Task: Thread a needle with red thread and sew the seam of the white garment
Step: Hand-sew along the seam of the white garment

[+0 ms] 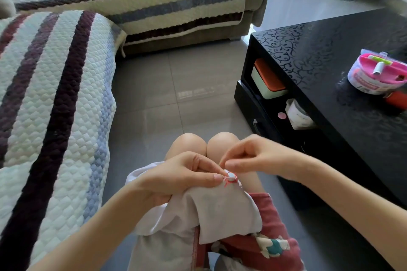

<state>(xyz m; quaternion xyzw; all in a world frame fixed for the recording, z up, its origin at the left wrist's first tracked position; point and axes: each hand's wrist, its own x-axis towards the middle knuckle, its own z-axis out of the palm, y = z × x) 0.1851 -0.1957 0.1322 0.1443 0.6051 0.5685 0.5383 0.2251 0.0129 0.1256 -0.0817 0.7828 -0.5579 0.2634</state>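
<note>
Soft, limp white garment (220,211) wants holding close by the red thread (231,179); left hand (182,174) pinches its fold there; right hand (257,156) has fingertips pressed together, likely on an unseen needle.

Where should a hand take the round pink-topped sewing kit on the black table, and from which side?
I'd take the sewing kit around its white side wall, below the pink top. Come from the left over bare table: a white spool and other bits lie on top, and an orange object sits close at its right.
</note>
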